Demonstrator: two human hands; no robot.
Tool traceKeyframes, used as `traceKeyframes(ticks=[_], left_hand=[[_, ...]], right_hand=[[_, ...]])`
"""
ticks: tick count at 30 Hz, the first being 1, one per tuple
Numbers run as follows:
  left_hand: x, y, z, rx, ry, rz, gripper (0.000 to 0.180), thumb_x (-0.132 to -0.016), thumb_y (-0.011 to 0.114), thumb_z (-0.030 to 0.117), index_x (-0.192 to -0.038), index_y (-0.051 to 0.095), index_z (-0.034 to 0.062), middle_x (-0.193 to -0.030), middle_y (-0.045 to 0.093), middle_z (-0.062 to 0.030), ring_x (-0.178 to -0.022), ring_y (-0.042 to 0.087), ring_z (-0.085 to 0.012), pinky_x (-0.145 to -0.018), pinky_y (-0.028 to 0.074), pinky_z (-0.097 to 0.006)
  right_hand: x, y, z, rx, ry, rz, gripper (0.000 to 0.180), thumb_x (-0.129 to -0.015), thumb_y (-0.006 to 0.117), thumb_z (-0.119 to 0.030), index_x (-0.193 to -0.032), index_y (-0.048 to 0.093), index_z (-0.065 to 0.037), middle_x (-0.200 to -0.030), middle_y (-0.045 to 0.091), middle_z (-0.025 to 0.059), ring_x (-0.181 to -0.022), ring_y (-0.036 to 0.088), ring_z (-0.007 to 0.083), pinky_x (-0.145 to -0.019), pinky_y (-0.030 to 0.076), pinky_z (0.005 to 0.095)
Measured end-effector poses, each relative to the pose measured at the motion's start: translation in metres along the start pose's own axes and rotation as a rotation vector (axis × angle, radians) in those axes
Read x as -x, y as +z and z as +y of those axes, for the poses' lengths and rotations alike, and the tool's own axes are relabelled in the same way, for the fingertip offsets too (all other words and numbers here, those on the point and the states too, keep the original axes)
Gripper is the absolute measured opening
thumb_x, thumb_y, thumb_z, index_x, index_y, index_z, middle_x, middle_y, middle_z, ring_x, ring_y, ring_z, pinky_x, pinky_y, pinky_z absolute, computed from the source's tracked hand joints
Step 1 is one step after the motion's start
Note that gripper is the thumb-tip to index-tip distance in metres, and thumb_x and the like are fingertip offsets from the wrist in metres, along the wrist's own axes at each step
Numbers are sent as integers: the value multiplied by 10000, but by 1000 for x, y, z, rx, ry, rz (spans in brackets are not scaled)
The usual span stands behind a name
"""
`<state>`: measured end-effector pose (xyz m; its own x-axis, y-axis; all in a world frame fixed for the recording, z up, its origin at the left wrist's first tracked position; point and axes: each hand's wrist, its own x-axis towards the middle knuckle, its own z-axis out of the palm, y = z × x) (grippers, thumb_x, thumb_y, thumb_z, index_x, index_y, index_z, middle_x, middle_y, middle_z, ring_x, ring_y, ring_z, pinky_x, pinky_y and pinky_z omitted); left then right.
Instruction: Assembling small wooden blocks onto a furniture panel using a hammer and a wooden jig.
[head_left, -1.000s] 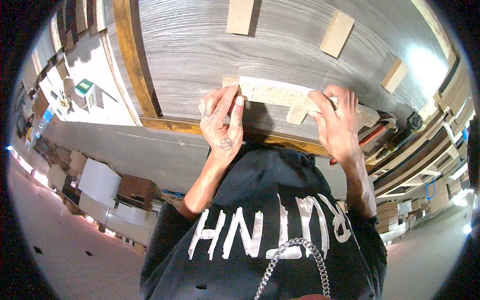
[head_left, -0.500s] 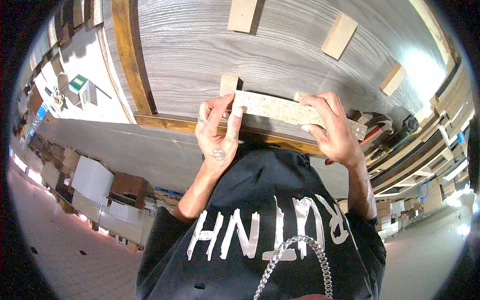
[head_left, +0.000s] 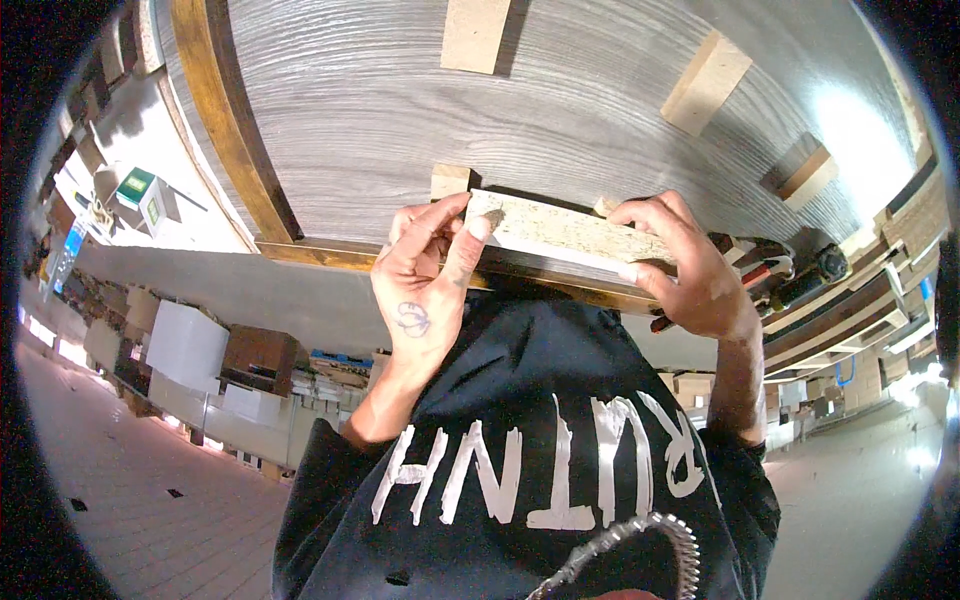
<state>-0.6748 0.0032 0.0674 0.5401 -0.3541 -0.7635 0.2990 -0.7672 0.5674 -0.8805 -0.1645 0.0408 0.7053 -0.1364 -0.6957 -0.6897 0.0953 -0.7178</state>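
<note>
Both hands hold a narrow strip of chipboard (head_left: 560, 228) level over the near edge of a grey wood-grain panel (head_left: 350, 110). My left hand (head_left: 418, 300) pinches the strip's left end between thumb and fingers. Around its right part my right hand (head_left: 700, 270) is closed, thumb on the near side and fingers on the far side; that hand hides the strip's right end. Just beyond my left fingertips lies a small wooden block (head_left: 451, 181). Another small piece of wood (head_left: 605, 206) peeks out past the strip near my right fingers.
Brown-stained wooden rails (head_left: 245, 150) border the panel's left and near sides. More blocks sit farther off: a pale block (head_left: 474, 35), a tilted block (head_left: 706, 83) and one at right (head_left: 806, 178). Tools (head_left: 825, 265) lie right of my right hand. A green-and-white box (head_left: 143, 192) stands far left.
The view has shifted slightly, and the strip looks a little larger. My right hand now covers the strip's right end, which showed past it before. Both hands keep their hold.
</note>
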Motion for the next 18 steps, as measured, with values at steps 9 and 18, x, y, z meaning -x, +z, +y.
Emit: traceKeyframes(ticks=[9,18], left_hand=[[-3,-2,1,134,-34,12,294,-873,753,47,-1148,690,-36,-997,592,-39,-832,569,-90,-752,485,-220],[-6,-5,0,126,-15,30,302,-867,754,32,-1153,685,-34,-983,587,-38,-815,568,-87,-733,486,-220]], right_hand=[[-9,-12,-7,-13,31,-77,449,-781,605,-5,-1226,542,-6,-1065,516,150,-1044,537,278,-977,423,371],[-10,0,-11,-4,27,-1,455,-764,602,39,-1214,554,-5,-1139,560,161,-1053,554,298,-978,443,390]])
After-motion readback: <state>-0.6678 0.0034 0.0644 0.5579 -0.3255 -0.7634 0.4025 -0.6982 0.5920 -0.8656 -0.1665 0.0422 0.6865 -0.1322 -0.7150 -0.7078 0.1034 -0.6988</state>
